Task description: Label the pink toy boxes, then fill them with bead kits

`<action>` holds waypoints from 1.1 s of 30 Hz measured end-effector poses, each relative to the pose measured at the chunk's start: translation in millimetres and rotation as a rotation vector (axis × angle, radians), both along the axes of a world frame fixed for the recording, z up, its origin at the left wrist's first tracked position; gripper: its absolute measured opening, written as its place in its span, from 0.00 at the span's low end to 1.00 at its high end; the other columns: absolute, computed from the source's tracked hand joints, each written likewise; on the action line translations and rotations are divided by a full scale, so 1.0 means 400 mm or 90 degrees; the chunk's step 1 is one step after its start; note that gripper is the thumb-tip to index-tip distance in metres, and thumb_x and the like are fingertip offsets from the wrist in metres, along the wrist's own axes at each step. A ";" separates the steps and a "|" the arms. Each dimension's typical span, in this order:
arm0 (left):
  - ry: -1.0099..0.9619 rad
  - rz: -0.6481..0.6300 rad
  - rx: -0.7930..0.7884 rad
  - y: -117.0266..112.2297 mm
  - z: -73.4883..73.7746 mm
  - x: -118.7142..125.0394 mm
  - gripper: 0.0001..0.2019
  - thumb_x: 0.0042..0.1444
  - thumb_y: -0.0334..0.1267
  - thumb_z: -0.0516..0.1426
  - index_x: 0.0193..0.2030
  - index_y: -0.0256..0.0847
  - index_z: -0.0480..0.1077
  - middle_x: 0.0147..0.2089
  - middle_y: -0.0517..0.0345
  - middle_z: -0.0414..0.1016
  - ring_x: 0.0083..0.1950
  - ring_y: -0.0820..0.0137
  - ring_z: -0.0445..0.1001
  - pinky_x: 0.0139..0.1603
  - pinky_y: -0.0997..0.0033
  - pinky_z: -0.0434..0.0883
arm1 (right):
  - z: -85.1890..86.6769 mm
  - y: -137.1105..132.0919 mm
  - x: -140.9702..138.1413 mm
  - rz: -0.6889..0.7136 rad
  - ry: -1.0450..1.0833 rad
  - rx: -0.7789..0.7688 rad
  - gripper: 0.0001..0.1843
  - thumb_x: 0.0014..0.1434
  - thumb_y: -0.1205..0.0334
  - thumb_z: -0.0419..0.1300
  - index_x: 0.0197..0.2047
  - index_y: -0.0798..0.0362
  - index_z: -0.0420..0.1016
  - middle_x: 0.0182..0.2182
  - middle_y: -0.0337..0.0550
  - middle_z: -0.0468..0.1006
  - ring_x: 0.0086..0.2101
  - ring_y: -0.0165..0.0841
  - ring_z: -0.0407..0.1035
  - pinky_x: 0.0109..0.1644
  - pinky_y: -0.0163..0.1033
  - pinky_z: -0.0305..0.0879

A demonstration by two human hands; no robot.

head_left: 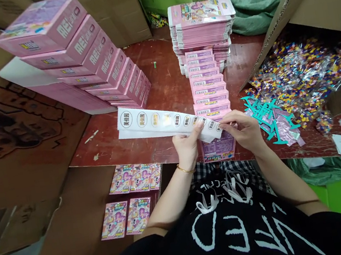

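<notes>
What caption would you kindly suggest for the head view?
Left hand and right hand hold a sticker strip over pink boxes.

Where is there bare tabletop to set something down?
The widest patch of red tabletop lies between the left stack of pink boxes and the central carton row, beyond the sticker sheet; a small green piece shows there. The right is crowded with teal pieces and bagged colourful bits.
</notes>
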State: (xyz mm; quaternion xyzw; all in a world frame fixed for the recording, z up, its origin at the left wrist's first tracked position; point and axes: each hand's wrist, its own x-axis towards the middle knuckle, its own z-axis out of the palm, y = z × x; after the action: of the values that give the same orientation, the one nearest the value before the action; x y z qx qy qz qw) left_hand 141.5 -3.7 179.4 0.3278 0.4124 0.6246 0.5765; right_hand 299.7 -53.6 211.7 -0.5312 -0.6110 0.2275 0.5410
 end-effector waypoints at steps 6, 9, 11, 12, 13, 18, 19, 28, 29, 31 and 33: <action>0.006 -0.005 -0.011 0.004 -0.004 0.012 0.15 0.38 0.38 0.74 0.34 0.36 0.80 0.39 0.52 0.84 0.39 0.66 0.81 0.46 0.67 0.78 | -0.006 0.004 -0.007 -0.041 0.054 0.063 0.10 0.58 0.60 0.67 0.44 0.42 0.81 0.46 0.42 0.79 0.46 0.38 0.74 0.50 0.47 0.73; 0.021 -0.010 -0.016 -0.004 -0.001 0.017 0.16 0.38 0.39 0.74 0.34 0.36 0.80 0.39 0.51 0.83 0.39 0.66 0.81 0.46 0.65 0.78 | -0.016 0.017 -0.021 -0.006 0.063 -0.001 0.24 0.59 0.61 0.67 0.59 0.44 0.73 0.47 0.45 0.81 0.45 0.38 0.77 0.51 0.47 0.74; 0.016 -0.016 -0.025 -0.007 -0.001 0.020 0.16 0.38 0.40 0.73 0.34 0.36 0.80 0.39 0.51 0.83 0.39 0.65 0.81 0.47 0.65 0.78 | -0.019 0.019 -0.033 -0.009 0.067 -0.002 0.23 0.60 0.60 0.66 0.59 0.46 0.71 0.41 0.44 0.82 0.42 0.37 0.78 0.51 0.47 0.74; 0.007 -0.020 -0.032 -0.007 -0.002 0.020 0.17 0.38 0.40 0.73 0.35 0.36 0.80 0.40 0.51 0.83 0.39 0.65 0.81 0.47 0.64 0.78 | -0.019 0.018 -0.038 -0.016 0.072 0.013 0.21 0.60 0.60 0.65 0.57 0.46 0.72 0.39 0.42 0.82 0.41 0.37 0.78 0.52 0.48 0.74; -0.005 -0.023 -0.040 -0.005 -0.003 0.019 0.17 0.38 0.40 0.73 0.35 0.36 0.80 0.40 0.51 0.83 0.39 0.65 0.81 0.47 0.64 0.78 | -0.016 0.016 -0.039 -0.021 0.084 0.037 0.19 0.60 0.60 0.66 0.55 0.46 0.72 0.37 0.41 0.82 0.40 0.36 0.78 0.53 0.48 0.73; -0.033 0.001 -0.060 0.004 -0.023 -0.020 0.20 0.37 0.40 0.74 0.37 0.35 0.80 0.42 0.49 0.83 0.42 0.64 0.81 0.51 0.64 0.77 | 0.011 0.019 0.012 -0.004 0.127 0.002 0.27 0.60 0.54 0.66 0.60 0.43 0.63 0.36 0.40 0.79 0.38 0.35 0.77 0.47 0.44 0.75; -0.028 -0.007 -0.063 0.002 -0.027 -0.033 0.20 0.37 0.40 0.74 0.37 0.35 0.80 0.43 0.48 0.83 0.43 0.64 0.81 0.51 0.64 0.77 | 0.014 0.025 0.029 0.023 0.118 -0.042 0.30 0.59 0.54 0.66 0.62 0.44 0.62 0.37 0.40 0.79 0.38 0.34 0.76 0.46 0.43 0.75; -0.023 -0.024 -0.122 -0.031 -0.032 -0.103 0.18 0.38 0.43 0.74 0.35 0.36 0.81 0.42 0.49 0.84 0.42 0.63 0.81 0.48 0.66 0.77 | -0.040 0.074 0.083 0.257 0.004 -0.147 0.24 0.59 0.60 0.66 0.58 0.53 0.69 0.37 0.41 0.78 0.38 0.31 0.74 0.47 0.40 0.74; -0.023 -0.041 -0.137 -0.034 -0.034 -0.104 0.19 0.37 0.43 0.74 0.35 0.36 0.81 0.41 0.49 0.84 0.41 0.63 0.82 0.46 0.66 0.78 | -0.048 0.074 0.082 0.251 -0.030 -0.135 0.23 0.59 0.60 0.65 0.57 0.52 0.70 0.37 0.42 0.78 0.39 0.31 0.75 0.48 0.41 0.74; -0.023 -0.077 -0.168 -0.041 -0.043 -0.103 0.19 0.37 0.44 0.74 0.34 0.35 0.81 0.39 0.49 0.84 0.38 0.64 0.82 0.43 0.66 0.78 | -0.059 0.073 0.080 0.224 -0.112 -0.096 0.20 0.61 0.62 0.63 0.57 0.50 0.71 0.40 0.44 0.79 0.40 0.33 0.75 0.51 0.45 0.73; -0.024 -0.097 -0.191 -0.048 -0.056 -0.100 0.19 0.37 0.44 0.74 0.34 0.35 0.81 0.38 0.48 0.84 0.36 0.63 0.81 0.42 0.65 0.79 | -0.062 0.072 0.078 0.179 -0.188 -0.037 0.22 0.60 0.62 0.64 0.58 0.46 0.71 0.48 0.47 0.77 0.47 0.38 0.74 0.57 0.51 0.70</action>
State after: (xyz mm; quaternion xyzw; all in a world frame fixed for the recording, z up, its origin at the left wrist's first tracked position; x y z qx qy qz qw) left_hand 101.6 -22.9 157.0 0.2566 0.4639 0.5164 0.6726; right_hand 331.1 -24.9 186.8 -0.4836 -0.7452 0.2377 0.3930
